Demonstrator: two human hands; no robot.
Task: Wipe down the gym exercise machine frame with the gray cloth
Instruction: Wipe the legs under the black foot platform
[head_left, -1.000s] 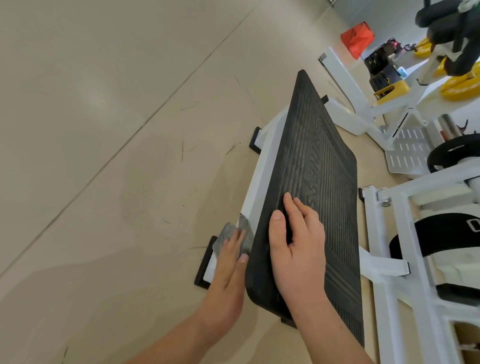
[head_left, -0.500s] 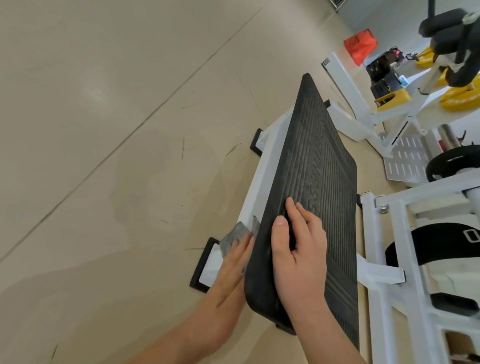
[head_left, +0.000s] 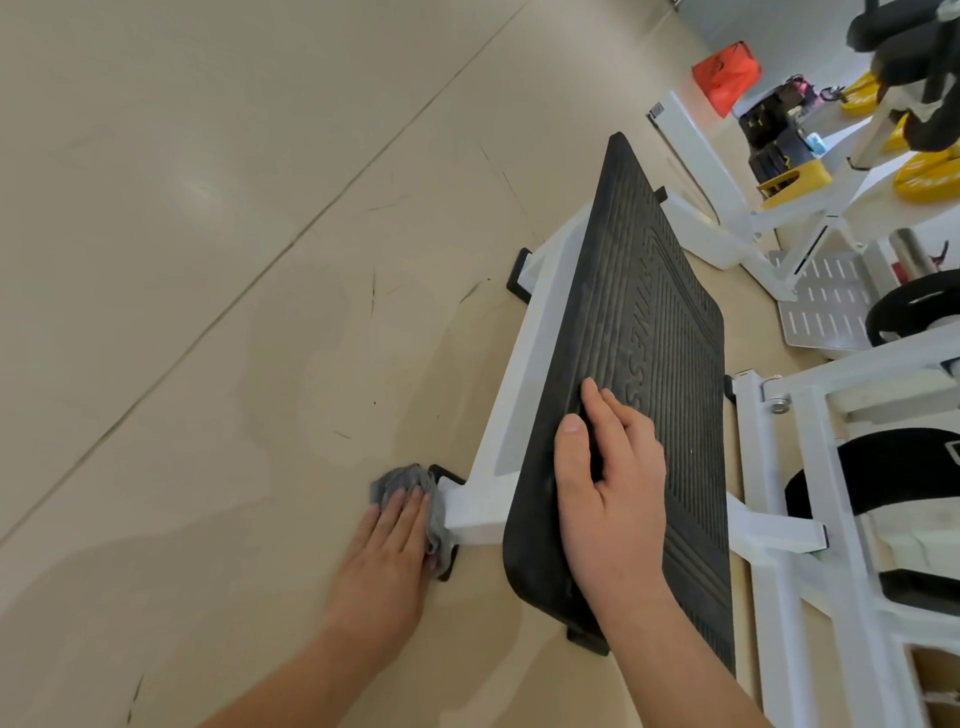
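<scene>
Two hands work well apart, one on each side of the machine's near end. The left hand (head_left: 393, 527) lies low by the floor (head_left: 208, 260), fingers straight and together, pressing the gray cloth (head_left: 402, 480) flat against the near end of the white frame (head_left: 524, 374). The cloth is bunched and shows past the fingertips and along the hand's right edge, beside the frame's black foot (head_left: 448, 474). The left forearm comes in from the bottom edge, angled up and to the right.

The right hand (head_left: 610, 493) rests palm down on the black foot plate (head_left: 660, 322), fingers lying loosely on its ribbed face and the thumb along its left edge, gripping nothing.

The frame's long rail runs away from the person, from the near left to the far right, and the plate sits tilted above it with its long axis the same way. Farther off stand more white machines, yellow weights (head_left: 930, 179) and an orange bag (head_left: 727, 78).
</scene>
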